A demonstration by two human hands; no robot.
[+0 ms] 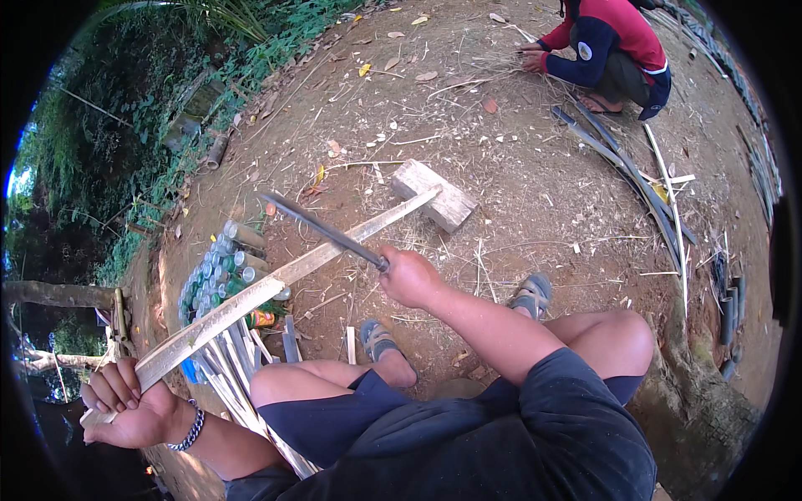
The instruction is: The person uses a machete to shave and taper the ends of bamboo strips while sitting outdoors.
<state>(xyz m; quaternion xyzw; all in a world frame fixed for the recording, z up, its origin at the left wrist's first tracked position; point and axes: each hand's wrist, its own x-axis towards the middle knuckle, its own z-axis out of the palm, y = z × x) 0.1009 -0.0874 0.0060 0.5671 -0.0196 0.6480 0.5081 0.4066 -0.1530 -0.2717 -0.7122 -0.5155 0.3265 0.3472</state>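
Note:
A long pale split-bamboo strip (213, 324) slants up from the lower left, with my left hand (129, 405) closed around its near end. Its far end rests on a wooden block (430, 194) lying on the ground. About midway along, the strip steps from a wider piece to a narrower length. My right hand (411, 278) grips the handle of a machete (309, 221), which is seen almost edge-on. Its dark blade crosses over the narrower part of the strip, pointing up and left; whether it touches the bamboo I cannot tell.
Glass bottles (219, 271) stand clustered left of my legs, beside a bundle of pale strips (238, 376). A person (614, 50) in red and navy crouches at the far right, near long dark poles (626, 167). Tree roots (689, 376) rise at my right. Shavings litter the dirt.

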